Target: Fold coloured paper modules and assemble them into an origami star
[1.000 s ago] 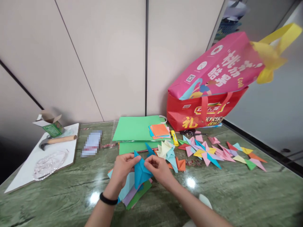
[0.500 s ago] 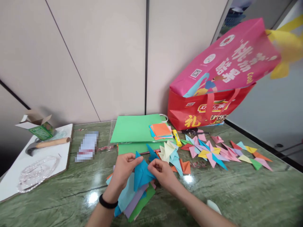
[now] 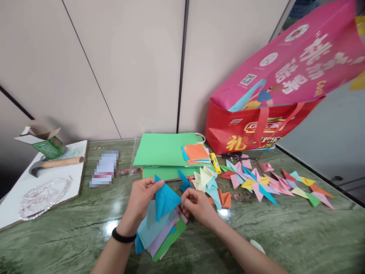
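Note:
A blue folded paper [image 3: 167,199], creased into a pointed triangular shape, is tilted up above the table. My left hand [image 3: 144,198] pinches its upper left edge between thumb and fingers. At the paper's right corner, the curled fingers of my right hand [image 3: 195,205] are closed on the tip. Below lies a stack of coloured paper sheets [image 3: 162,236], with light blue on top and purple and green showing at the side. Just behind my right hand are a blue folded piece [image 3: 184,182], a cream folded piece [image 3: 203,178] and an orange folded piece [image 3: 225,198].
Green paper sheets [image 3: 162,148] with small orange squares [image 3: 196,152] lie at the back, beside a yellow glue stick [image 3: 215,163]. Several folded paper stars [image 3: 253,179] spread rightward. Red bag [image 3: 228,129] stands behind. At left, a white board [image 3: 14,205] holds a hammer [image 3: 59,163] and beads [image 3: 45,198].
The blue paper has turned and shifted slightly left and up with my left hand, now showing a smoother face. My right fingers have moved to its right corner. The camera view has shifted slightly.

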`<action>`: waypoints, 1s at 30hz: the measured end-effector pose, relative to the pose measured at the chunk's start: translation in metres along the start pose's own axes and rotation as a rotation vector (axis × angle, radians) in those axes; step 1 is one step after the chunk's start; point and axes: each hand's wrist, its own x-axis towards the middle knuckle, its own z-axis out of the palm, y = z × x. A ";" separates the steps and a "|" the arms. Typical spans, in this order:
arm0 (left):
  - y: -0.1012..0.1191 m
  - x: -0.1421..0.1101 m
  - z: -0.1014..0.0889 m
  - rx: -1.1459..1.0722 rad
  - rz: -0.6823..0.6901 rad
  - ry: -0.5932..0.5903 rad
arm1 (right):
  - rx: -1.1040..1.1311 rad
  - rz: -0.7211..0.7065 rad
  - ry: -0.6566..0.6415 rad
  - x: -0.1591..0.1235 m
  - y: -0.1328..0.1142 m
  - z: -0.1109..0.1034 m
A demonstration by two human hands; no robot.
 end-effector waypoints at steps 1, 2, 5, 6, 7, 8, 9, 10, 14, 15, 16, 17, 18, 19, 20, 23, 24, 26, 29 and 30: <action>0.000 0.000 0.000 -0.010 0.003 0.014 | 0.003 -0.003 0.004 0.000 -0.001 -0.001; 0.001 0.000 -0.001 -0.019 0.007 0.027 | 0.007 -0.006 0.008 0.000 -0.001 -0.001; 0.004 -0.002 -0.002 -0.047 0.024 0.063 | 0.016 -0.013 0.022 -0.001 -0.002 -0.002; 0.005 -0.002 -0.003 -0.057 0.031 0.072 | 0.019 -0.017 0.029 -0.001 -0.003 -0.002; 0.007 -0.002 -0.004 -0.065 0.035 0.076 | 0.022 -0.021 0.040 -0.001 -0.004 -0.002; 0.007 -0.003 -0.004 -0.071 0.035 0.074 | 0.032 -0.031 0.050 -0.002 -0.005 -0.003; 0.008 -0.004 -0.004 -0.073 0.029 0.062 | 0.051 -0.051 0.054 -0.002 -0.007 -0.003; 0.008 -0.005 -0.004 -0.070 0.018 0.040 | 0.072 -0.082 0.048 -0.002 -0.008 -0.003; 0.005 -0.011 0.003 -0.034 -0.043 -0.104 | 0.070 -0.230 -0.085 -0.006 -0.013 -0.005; 0.004 -0.012 0.005 -0.025 -0.052 -0.135 | 0.032 -0.246 -0.128 -0.007 -0.013 -0.005; 0.003 -0.014 0.007 -0.019 -0.056 -0.160 | -0.008 -0.258 -0.166 -0.008 -0.012 -0.005; 0.002 -0.016 0.009 -0.013 -0.056 -0.177 | -0.043 -0.272 -0.194 -0.009 -0.011 -0.005; 0.001 -0.018 0.010 -0.008 -0.053 -0.188 | -0.071 -0.292 -0.209 -0.009 -0.010 -0.005; 0.001 -0.019 0.012 -0.005 -0.051 -0.193 | -0.090 -0.318 -0.213 -0.009 -0.010 -0.005; 0.000 -0.020 0.012 0.005 -0.045 -0.193 | -0.099 -0.343 -0.206 -0.009 -0.009 -0.005; 0.001 -0.020 0.012 0.083 0.003 -0.158 | -0.104 -0.391 -0.148 -0.008 -0.008 -0.005; 0.001 -0.020 0.012 0.112 0.022 -0.137 | -0.105 -0.398 -0.116 -0.007 -0.008 -0.005; 0.003 -0.020 0.011 0.124 0.052 -0.108 | -0.099 -0.416 -0.018 -0.006 -0.008 -0.005; 0.007 -0.022 0.011 0.021 0.041 -0.164 | -0.072 -0.421 0.150 -0.004 -0.009 -0.007; 0.008 -0.023 0.011 -0.021 0.031 -0.202 | -0.058 -0.414 0.191 -0.003 -0.010 -0.007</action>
